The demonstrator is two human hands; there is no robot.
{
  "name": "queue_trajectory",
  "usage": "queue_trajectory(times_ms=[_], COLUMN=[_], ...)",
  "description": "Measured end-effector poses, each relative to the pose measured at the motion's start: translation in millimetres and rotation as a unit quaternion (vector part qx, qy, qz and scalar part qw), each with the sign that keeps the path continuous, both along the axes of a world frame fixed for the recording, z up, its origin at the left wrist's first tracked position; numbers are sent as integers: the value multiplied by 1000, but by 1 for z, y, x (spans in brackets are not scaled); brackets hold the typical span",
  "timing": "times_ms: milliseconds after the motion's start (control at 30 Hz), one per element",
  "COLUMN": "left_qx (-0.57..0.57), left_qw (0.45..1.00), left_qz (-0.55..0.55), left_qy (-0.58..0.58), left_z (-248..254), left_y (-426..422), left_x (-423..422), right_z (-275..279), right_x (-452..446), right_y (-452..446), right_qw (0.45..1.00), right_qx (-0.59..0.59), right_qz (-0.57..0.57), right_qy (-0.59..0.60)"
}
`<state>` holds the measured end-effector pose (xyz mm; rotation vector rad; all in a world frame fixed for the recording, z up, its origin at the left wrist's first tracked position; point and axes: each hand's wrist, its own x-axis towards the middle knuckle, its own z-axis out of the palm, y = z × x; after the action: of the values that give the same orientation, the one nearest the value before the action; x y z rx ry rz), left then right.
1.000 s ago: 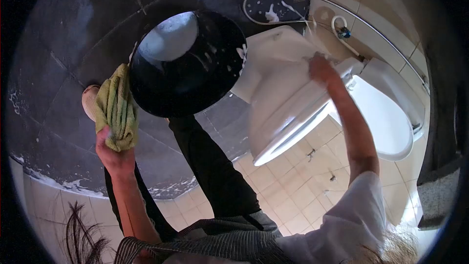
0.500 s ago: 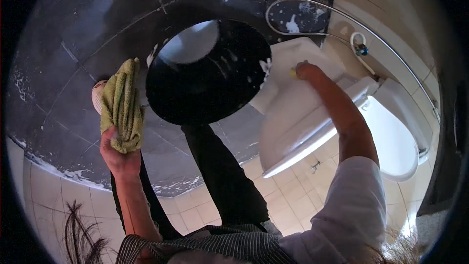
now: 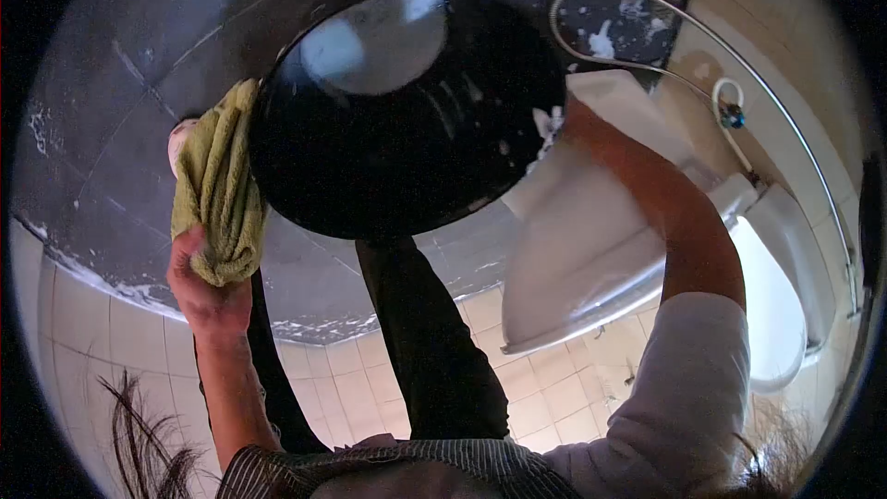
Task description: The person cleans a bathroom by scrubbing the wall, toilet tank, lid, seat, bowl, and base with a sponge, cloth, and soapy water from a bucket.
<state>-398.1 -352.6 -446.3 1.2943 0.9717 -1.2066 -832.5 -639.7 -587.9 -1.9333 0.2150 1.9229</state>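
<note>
My left hand is closed around the lower end of a folded olive-green towel, its thumb pressed on the cloth. To the right of the towel is a large black, round, bucket-like vessel with a pale, shiny patch deep inside. White foam clings to its right rim. My right hand reaches over a white ceramic fixture, and its fingers are hidden behind the vessel's right edge. What they hold, if anything, cannot be seen.
A white toilet stands at the right. A metal hose loops along the wall above it. Foam patches lie on the dark tiled floor. Beige tiles and my black trouser leg are at the bottom.
My right hand, earlier in full view on the white fixture with something yellow in it, has moved left behind the vessel's edge. The view has shifted. The towel remains in my left hand.
</note>
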Motion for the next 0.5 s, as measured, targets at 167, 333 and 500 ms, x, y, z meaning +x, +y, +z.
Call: queue_trajectory(times_ms=[167, 333, 500], left_qx=[30, 47, 51], left_qw=[997, 997, 995], left_qz=[-52, -46, -72], left_qy=[-47, -49, -49], left_z=[-5, -8, -11], left_y=[3, 12, 21], left_x=[-4, -12, -20], right_z=[-48, -77, -82], right_x=[-43, -52, -76], right_y=[-38, -66, -90], right_qw=[984, 961, 953], right_qx=[-175, -270, -294], right_qz=[-22, -27, -43], right_qy=[-38, -63, -57])
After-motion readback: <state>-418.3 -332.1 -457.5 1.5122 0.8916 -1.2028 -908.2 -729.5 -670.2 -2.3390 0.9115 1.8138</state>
